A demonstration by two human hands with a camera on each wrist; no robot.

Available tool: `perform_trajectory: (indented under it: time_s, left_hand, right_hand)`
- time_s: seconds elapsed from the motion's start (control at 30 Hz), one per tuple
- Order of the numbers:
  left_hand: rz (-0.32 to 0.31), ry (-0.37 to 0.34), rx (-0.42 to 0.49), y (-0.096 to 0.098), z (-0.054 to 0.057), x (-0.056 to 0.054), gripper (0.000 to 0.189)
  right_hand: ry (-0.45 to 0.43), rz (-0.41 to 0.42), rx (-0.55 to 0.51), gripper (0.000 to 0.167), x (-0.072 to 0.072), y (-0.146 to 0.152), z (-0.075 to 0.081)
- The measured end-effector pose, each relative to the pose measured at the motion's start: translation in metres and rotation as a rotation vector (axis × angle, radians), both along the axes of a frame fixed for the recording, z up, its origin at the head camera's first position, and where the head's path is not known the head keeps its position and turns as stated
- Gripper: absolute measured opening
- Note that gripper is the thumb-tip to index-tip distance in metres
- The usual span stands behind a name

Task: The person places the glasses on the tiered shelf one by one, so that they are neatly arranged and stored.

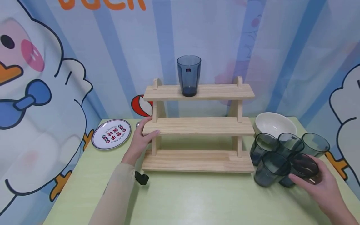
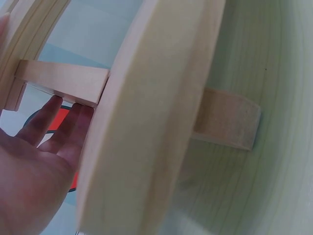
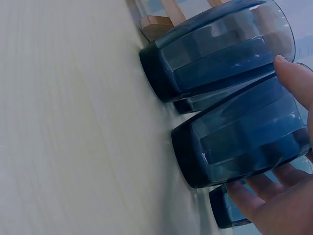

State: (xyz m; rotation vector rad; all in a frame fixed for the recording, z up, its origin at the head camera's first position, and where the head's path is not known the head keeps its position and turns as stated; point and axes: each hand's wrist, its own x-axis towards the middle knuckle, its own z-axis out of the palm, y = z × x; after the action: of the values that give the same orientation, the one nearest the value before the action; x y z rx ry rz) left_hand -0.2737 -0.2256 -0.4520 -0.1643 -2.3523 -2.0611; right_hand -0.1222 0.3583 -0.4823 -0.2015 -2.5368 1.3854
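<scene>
A three-tier wooden display rack (image 1: pixel 198 126) stands on the table. My left hand (image 1: pixel 139 139) grips the left end of its middle shelf, thumb over the front edge and fingers behind. In the left wrist view, those fingers (image 2: pixel 73 125) are beside an upright. One blue-grey glass tumbler (image 1: pixel 189 76) is upright on the top shelf. Several matching tumblers (image 1: pixel 265 148) are clustered right of the rack. Around the front right tumbler (image 3: pixel 249 132) my right hand (image 1: pixel 323 184) curls, thumb on the near side and fingers on the far side; its base is at or close to the tabletop.
Behind the tumblers sits a white bowl (image 1: pixel 275 123). A white plate with red lettering (image 1: pixel 111 134) lies left of the rack. The pale green table (image 1: pixel 185 200) meets a printed cartoon backdrop (image 1: pixel 126 47) at the back and sides.
</scene>
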Motion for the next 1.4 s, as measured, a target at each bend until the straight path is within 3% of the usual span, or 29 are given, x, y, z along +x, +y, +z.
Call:
perform_trajectory:
  time_s: [0.33,0.63,0.8,0.93,1.07,1.17,1.4]
  left_hand:
    - [-0.008,0.005,0.005,0.003,0.002,0.0,0.068]
    - [-0.002,-0.025,0.003,0.003,0.001,-0.001,0.071]
    - [0.002,-0.023,0.005,0.002,-0.001,-0.001,0.07]
    - [0.004,-0.008,-0.001,0.002,-0.001,0.0,0.07]
    - [0.001,0.008,-0.008,0.001,0.001,0.0,0.069]
    - [-0.001,0.004,-0.008,0.001,0.002,0.0,0.068]
    - [-0.002,-0.003,-0.002,0.0,0.001,0.0,0.07]
  right_hand:
    - [-0.024,-0.12,-0.01,0.089,0.006,-0.002,-0.004]
    - [0.069,-0.11,-0.005,0.081,0.017,-0.002,0.009]
    - [0.134,-0.108,-0.018,0.083,0.025,0.0,0.026]
    - [0.249,-0.081,-0.059,0.084,0.027,0.003,0.045]
    - [0.426,-0.004,-0.264,0.083,0.02,0.0,0.066]
    - [0.503,0.029,-0.343,0.081,0.014,-0.003,0.081]
    - [0.494,0.003,-0.133,0.08,-0.002,-0.016,0.111]
